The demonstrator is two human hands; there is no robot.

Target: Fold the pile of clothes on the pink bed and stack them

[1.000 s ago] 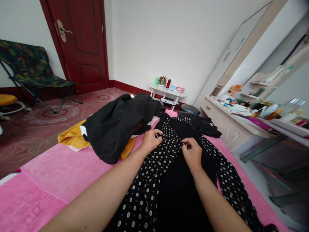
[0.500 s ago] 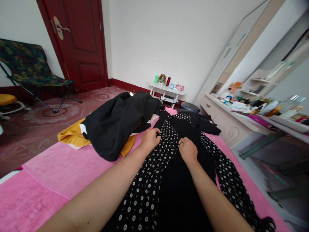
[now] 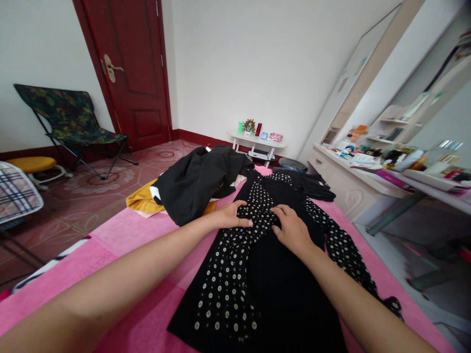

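A black garment with white-dotted sleeves (image 3: 230,274) lies spread on a pink cover (image 3: 143,279). One dotted sleeve is laid lengthwise over its body; the other stretches out to the right. My left hand (image 3: 234,214) rests at the left edge of the folded-in sleeve, thumb and fingers apart. On the other side of that sleeve, my right hand (image 3: 290,228) touches the cloth with its fingers spread. Neither hand grips the fabric. Beyond my left hand is a heap with a black garment (image 3: 198,181) on top and a mustard-yellow one (image 3: 143,198) under it.
Folded dark clothes (image 3: 312,184) lie at the far right of the cover. A dressing table (image 3: 353,186) crowded with bottles stands to the right. A low white shelf (image 3: 257,141) is by the far wall. Left are a folding chair (image 3: 73,122) and a yellow stool (image 3: 31,164).
Both hands have gone from pinching the dotted sleeve to spread fingers on it. The view has shifted left, bringing more of the chair and stool in.
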